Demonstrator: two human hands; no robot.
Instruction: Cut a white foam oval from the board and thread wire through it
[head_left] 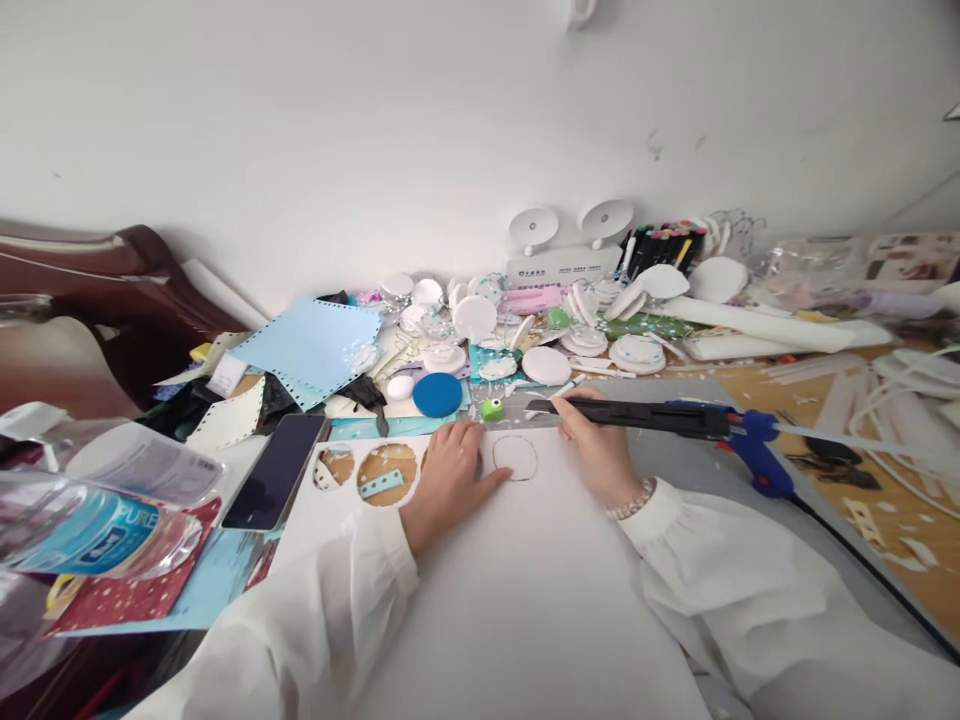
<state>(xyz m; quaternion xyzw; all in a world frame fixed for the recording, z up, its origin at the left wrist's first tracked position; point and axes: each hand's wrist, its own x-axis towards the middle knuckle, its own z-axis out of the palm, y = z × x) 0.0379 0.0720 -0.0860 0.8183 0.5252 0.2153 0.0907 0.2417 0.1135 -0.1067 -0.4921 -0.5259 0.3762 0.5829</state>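
A large white foam board (pixel 517 590) lies before me, its far part carrying a drawn circle (pixel 516 457). To the left of that outline are round cut-out holes (pixel 388 474), with the desk and a light-blue strip showing through. My left hand (pixel 450 475) rests flat on the board, fingers together and thumb stretched out to the circle's near edge. In my closed right hand (pixel 598 455) is a black utility knife (pixel 637 412). Its blade tip points left, just beyond the circle's far right side. A blue glue gun (pixel 761 450) lies behind the knife's rear end.
White discs (pixel 475 318), some with beads, crowd the back of the desk. Near the board's far edge sit a blue disc (pixel 437 395) and a small green item (pixel 492 409). At left are a phone (pixel 275 472) and a water bottle (pixel 97 530); cords and scraps lie right.
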